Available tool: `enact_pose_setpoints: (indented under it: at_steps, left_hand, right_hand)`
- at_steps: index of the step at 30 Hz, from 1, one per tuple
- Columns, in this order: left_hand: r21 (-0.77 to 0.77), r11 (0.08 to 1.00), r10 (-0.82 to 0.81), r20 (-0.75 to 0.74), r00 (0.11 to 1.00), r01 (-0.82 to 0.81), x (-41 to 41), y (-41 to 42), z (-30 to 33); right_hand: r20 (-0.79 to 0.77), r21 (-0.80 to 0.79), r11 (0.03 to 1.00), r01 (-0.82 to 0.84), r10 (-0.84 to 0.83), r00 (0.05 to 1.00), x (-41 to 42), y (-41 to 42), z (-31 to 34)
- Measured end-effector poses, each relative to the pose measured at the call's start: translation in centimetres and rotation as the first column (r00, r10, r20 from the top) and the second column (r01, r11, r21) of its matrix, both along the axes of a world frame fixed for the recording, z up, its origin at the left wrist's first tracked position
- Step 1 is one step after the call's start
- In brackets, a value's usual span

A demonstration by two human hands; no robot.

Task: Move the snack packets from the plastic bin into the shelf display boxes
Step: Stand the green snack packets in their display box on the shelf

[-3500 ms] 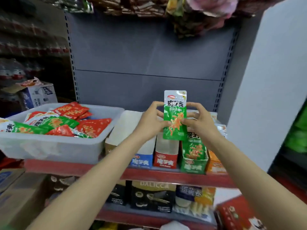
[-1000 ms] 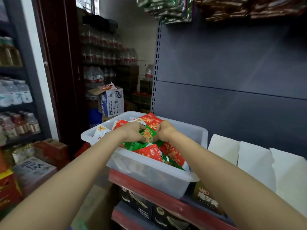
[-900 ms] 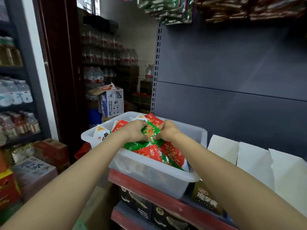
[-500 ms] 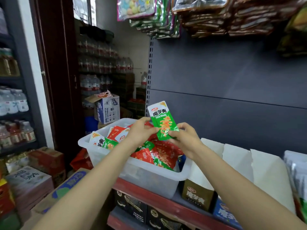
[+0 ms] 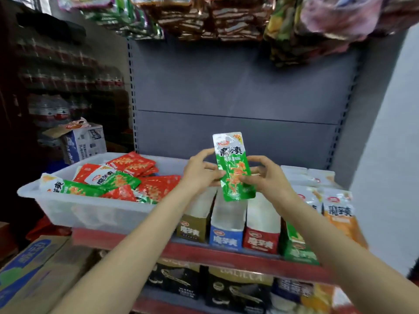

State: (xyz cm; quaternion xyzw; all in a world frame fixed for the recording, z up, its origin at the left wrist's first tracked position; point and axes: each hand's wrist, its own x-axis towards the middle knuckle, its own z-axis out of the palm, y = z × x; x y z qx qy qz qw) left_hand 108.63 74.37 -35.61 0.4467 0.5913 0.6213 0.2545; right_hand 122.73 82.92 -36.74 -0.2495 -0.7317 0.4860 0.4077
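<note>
Left hand (image 5: 200,172) and right hand (image 5: 267,177) each grip pinching an upright green packet (image 5: 234,168) printed 魔芋爽.

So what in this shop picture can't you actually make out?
All in the head view:
- Green display box: the right forearm crosses it, hiding most of its inside.
- Clear plastic bin: its cloudy wall and the top red and green packets hide what lies deeper.
- Green snack packet, held by the left hand and right hand: small print blurred.
- Hanging snack bags: cut off by the top edge.
</note>
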Motion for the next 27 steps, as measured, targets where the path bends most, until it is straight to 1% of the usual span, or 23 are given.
enact_pose_setpoints:
  at_steps: [5, 8, 12, 19, 21, 25, 27]
  left_hand:
    - [-0.007, 0.993, -0.118, -0.126, 0.985, 0.118, 5.8, 2.1, -1.0]
    - [-0.02, 0.991, -0.131, -0.2, 0.971, 0.13, 8.3, 3.3, -1.7]
    - [-0.04, 0.993, -0.122, -0.309, 0.943, 0.115, 10.4, 4.4, -2.6]
    - [-0.055, 0.995, -0.097, -0.471, 0.877, 0.081, 12.5, 5.2, -3.8]
    - [-0.044, 0.997, -0.081, -0.506, 0.859, 0.068, 12.9, 5.1, -3.8]
    - [0.012, 1.0, -0.014, -0.507, 0.862, 0.023, 13.5, 5.1, -3.7]
    - [0.009, 1.0, -0.004, -0.573, 0.819, 0.012, 13.6, 5.2, -4.0]
  right_hand:
    - [0.036, 0.057, 0.993, 0.105, -0.107, 0.994, 6.6, 1.2, -0.4]
    - [0.11, 0.134, 0.977, 0.168, -0.183, 0.977, 9.3, 1.7, -1.1]
    - [0.18, 0.225, 0.951, 0.211, -0.253, 0.95, 11.1, 2.0, -1.9]
    - [0.202, 0.425, 0.866, 0.263, -0.374, 0.905, 13.0, 1.5, -2.9]
    - [0.258, 0.439, 0.864, 0.248, -0.385, 0.886, 13.3, 2.0, -3.4]
    - [0.389, 0.472, 0.86, 0.192, -0.399, 0.831, 13.5, 2.4, -4.4]
    - [0.432, 0.494, 0.847, 0.197, -0.435, 0.79, 13.7, 2.1, -4.3]
